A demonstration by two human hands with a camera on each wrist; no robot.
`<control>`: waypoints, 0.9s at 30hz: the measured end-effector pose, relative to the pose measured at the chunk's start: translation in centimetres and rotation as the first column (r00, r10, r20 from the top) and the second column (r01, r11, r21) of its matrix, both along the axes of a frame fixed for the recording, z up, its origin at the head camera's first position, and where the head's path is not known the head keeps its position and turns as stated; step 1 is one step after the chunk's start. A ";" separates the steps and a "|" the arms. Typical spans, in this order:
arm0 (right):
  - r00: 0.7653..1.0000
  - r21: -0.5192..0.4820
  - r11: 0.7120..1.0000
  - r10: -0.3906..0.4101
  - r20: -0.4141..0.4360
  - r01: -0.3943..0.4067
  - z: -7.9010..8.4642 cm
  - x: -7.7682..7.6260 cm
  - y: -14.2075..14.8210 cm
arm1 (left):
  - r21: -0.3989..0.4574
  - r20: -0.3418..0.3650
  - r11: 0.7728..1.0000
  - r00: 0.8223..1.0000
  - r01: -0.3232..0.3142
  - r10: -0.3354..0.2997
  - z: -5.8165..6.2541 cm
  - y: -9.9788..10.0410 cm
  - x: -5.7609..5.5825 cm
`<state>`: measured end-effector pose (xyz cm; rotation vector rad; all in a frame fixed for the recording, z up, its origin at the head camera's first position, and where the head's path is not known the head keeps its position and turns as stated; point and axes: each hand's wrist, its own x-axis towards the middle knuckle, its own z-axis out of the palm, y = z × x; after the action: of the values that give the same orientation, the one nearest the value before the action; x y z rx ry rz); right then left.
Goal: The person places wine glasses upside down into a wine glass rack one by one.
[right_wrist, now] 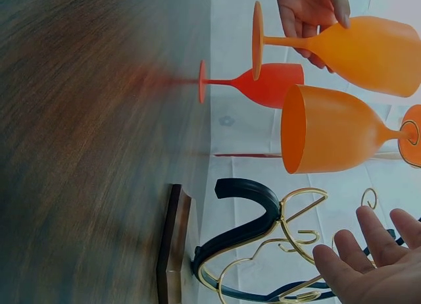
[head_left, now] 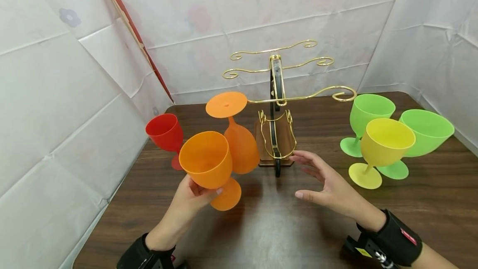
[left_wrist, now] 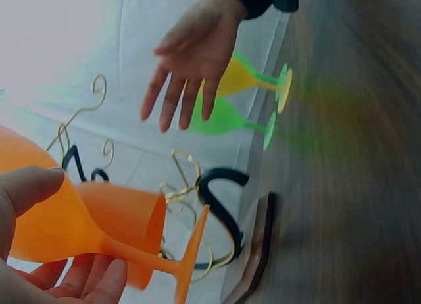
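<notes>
My left hand grips an orange plastic goblet from below its bowl, with the thumb on the near side. The goblet is held upright, tilted a little, its foot above the table. A second orange goblet hangs upside down by its foot from the left end of the front arm of a gold wire and black rack. My right hand hovers at the right of the rack's lower front. Its fingers are spread and hold nothing, as the left wrist view also shows.
A red goblet stands at the left, behind the held one. On the right are a yellow goblet and two green goblets, standing close together. White sheeting lines the back and sides of the dark wooden table.
</notes>
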<state>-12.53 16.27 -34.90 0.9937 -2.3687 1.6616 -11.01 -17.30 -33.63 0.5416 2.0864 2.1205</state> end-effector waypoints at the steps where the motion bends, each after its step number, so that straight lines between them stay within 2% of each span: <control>1: 1.000 -0.002 1.000 0.001 -0.004 -0.001 0.0 0.0 0.0 | 0.003 -0.001 1.000 1.000 0.015 -0.015 0.0 0.2 0.1; 9: 1.000 -0.009 1.000 0.000 -0.002 0.000 0.0 0.1 0.2 | 0.033 0.047 0.997 0.997 0.063 -0.065 0.0 1.6 0.5; 13: 1.000 -0.013 1.000 -0.003 -0.023 0.003 0.0 0.1 0.3 | 0.034 0.051 0.995 0.994 0.090 -0.092 0.0 2.5 0.5; 16: 0.999 -0.012 1.000 -0.006 -0.031 0.006 0.0 0.0 0.3 | 0.048 0.030 0.990 0.990 0.134 -0.136 0.1 3.5 0.3; 20: 1.000 -0.016 1.000 -0.003 -0.017 0.002 0.2 0.1 0.3 | 0.085 0.003 0.973 0.977 0.213 -0.214 0.2 5.2 -0.1; 27: 0.999 -0.066 0.997 0.037 0.014 -0.036 0.3 0.1 0.1 | 0.066 0.038 0.952 0.953 0.298 -0.300 0.8 8.3 -0.6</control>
<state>-12.43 16.40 -34.63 1.0221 -2.3020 1.7536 -11.64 -9.03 -32.84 0.7535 1.7879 2.0039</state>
